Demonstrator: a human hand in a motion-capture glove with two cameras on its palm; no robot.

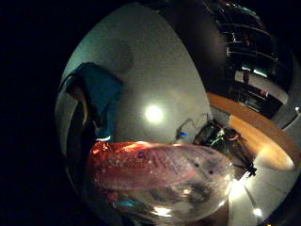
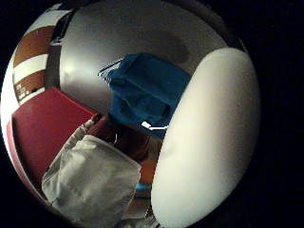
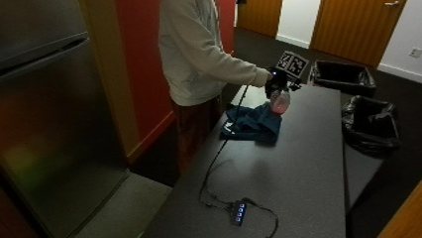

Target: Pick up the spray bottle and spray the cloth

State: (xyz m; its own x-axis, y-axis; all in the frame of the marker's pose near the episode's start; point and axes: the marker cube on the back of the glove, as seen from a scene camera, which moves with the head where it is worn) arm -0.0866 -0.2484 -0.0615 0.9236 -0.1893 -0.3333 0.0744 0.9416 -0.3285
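Standing beside grey table (image 3: 296,163), fridge (image 3: 53,124), red wall (image 3: 141,64)

Dim room, dark overall. Ceiling lamp glare spot on tabletop (image 1: 154,114); highlights on spray bottle (image 1: 160,181). Palm views heavily bowed, black surrounds, soft focus.

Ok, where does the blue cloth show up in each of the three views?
Outside view: the crumpled blue cloth lies on the dark grey table, below the gloved right hand.
Thumb side palm view: mid-picture, on the table.
Little finger side palm view: beyond the clear pinkish spray bottle, at.
Shared landmark: the table.
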